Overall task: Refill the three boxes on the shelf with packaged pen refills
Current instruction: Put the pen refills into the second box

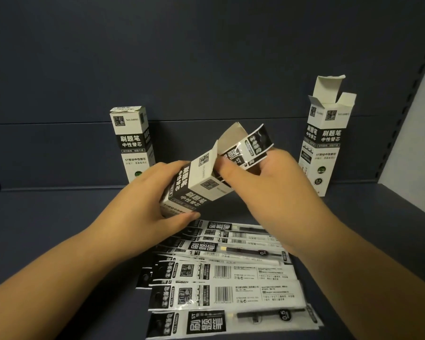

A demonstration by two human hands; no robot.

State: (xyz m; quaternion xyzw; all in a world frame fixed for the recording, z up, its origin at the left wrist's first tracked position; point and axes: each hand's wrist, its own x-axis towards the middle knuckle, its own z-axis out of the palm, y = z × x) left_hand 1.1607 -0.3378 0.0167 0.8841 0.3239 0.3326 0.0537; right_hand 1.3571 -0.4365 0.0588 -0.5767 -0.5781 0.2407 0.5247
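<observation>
One refill pack [252, 147] pinched in the right hand's [263, 177] fingers [225, 168] — its length lining up with the open mouth of the tilted box [194, 185] gripped by the left hand [147, 195].

A shop display: dark metal shelf [47, 229] with slotted upright [412, 94], stocked with printed retail boxes [133, 143] and barcoded packets [221, 273].
</observation>
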